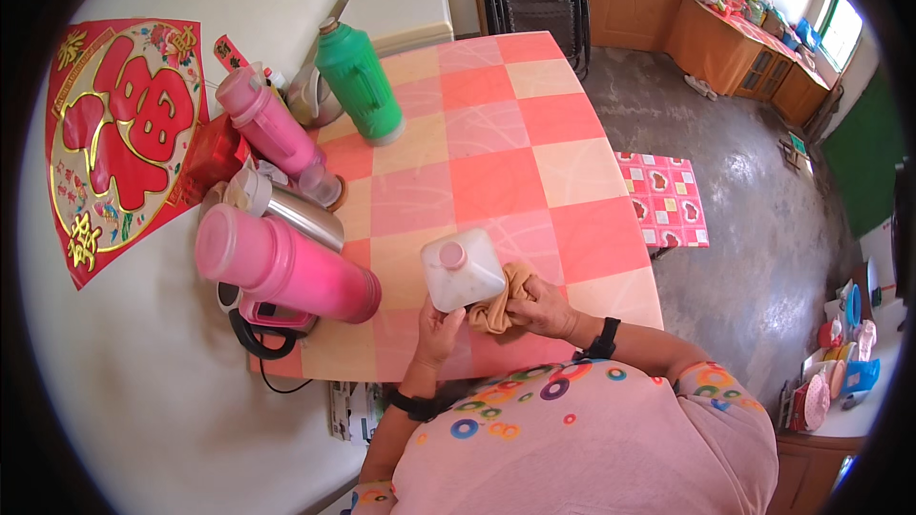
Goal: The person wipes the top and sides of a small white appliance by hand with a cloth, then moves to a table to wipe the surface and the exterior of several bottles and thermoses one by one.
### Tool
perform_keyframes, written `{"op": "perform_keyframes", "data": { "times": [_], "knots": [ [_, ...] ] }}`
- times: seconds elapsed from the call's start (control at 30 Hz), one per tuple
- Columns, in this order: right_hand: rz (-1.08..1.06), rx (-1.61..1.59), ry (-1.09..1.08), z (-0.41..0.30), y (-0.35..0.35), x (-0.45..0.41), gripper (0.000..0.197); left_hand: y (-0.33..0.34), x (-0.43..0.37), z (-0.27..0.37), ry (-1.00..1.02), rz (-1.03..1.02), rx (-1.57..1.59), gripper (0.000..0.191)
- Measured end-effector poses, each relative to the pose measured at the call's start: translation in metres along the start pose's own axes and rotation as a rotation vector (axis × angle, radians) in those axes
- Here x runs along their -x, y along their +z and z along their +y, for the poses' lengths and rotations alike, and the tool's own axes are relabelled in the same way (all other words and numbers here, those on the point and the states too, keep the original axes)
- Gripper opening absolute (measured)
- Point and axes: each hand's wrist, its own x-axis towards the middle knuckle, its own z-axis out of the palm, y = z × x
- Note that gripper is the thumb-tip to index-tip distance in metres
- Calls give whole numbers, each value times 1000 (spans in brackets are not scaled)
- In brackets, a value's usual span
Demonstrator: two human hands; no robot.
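Observation:
A squarish whitish plastic bottle with a pink cap [465, 273] is before me near the table's front edge. My left hand [438, 332] grips its near lower corner, the fingers partly hidden behind it. In my right hand [547, 309] is a bunched tan cloth [499, 311], pressed against the bottle's right side. Beneath both hands spreads a checked tablecloth [494, 172] in pink, coral and cream. The underside of the bottle is out of sight.
Along the wall on the left stand a large pink thermos [286, 265], a steel jug [308, 220], a smaller pink flask [272, 125] and a green thermos [360, 82]. A black-handled kettle [265, 332] sits near the left corner. A cloth-covered stool [662, 200] adjoins the table's right edge.

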Motion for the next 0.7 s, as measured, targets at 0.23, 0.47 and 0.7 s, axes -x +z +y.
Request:
{"op": "perform_keyframes", "data": {
  "times": [0.23, 0.47, 0.7],
  "knots": [
    [185, 204, -43, -25, -10, -32, 26, 8, 1, -6, 32, -5, 110, 37],
    [12, 146, 134, -30, -2, -22, 32, 13, 1, -15, 176, 144, 45, 24],
    [-165, 153, 266, -23, 15, -24, 28, 2, -1, -24, 141, 123, 39, 21]
  ]
}}
